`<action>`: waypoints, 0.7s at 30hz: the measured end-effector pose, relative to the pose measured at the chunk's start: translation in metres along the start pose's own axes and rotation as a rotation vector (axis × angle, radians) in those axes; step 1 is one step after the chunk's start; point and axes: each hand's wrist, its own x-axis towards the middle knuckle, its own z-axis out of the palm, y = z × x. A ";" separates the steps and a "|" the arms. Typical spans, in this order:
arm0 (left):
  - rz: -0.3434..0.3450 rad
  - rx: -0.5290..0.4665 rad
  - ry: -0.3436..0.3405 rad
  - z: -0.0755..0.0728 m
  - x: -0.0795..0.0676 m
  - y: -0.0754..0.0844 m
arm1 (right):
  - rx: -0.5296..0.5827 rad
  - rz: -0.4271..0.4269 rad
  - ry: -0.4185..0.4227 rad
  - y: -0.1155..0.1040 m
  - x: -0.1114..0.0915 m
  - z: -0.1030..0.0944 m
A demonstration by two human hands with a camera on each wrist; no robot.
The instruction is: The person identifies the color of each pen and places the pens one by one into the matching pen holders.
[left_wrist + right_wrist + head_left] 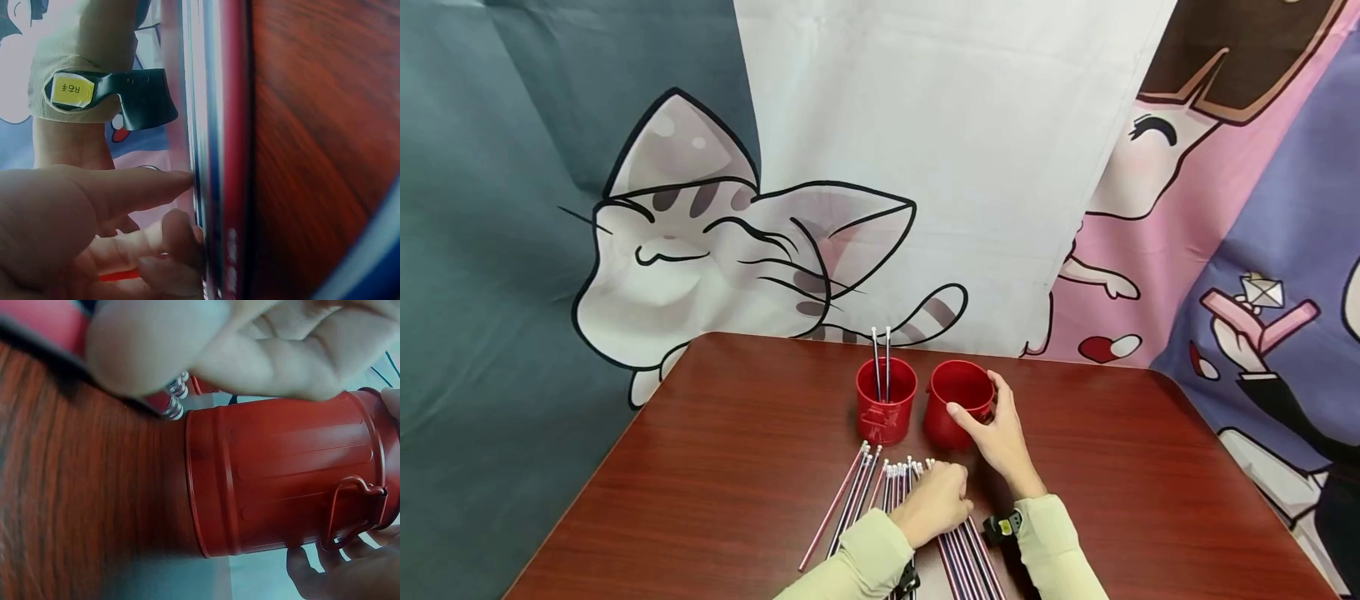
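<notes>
My right hand (996, 429) grips the right red bucket (287, 475) near its rim, thumb on the near side and fingers round the far side. This bucket stands upright, and a small wire handle (334, 512) shows on its wall. Several pink and dark blue pencils (973, 558) lie side by side in front of it, white erasers towards the buckets. Over this row my left hand (932, 504) bends downward, its thumb (169, 184) and curled fingers touching the pencils (219, 125); I cannot tell whether it pinches one.
To the left of the gripped bucket stands a second red bucket (886, 421) with two pencils (882, 367) upright in it. More pencils (846, 508) lie fanned at the row's left side. A brown wooden table (700, 475) carries everything, with a cartoon-printed cloth (970, 167) hanging behind it.
</notes>
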 end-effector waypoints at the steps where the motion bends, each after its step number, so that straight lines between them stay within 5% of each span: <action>1: -0.019 0.004 -0.005 0.000 0.000 0.001 | -0.001 0.000 0.000 0.000 0.000 0.000; 11: -0.204 0.150 -0.035 0.004 0.000 0.015 | -0.022 0.002 -0.009 -0.001 -0.004 -0.001; 21: -0.225 0.111 -0.018 0.000 0.003 0.023 | -0.029 0.006 -0.004 -0.002 -0.001 -0.001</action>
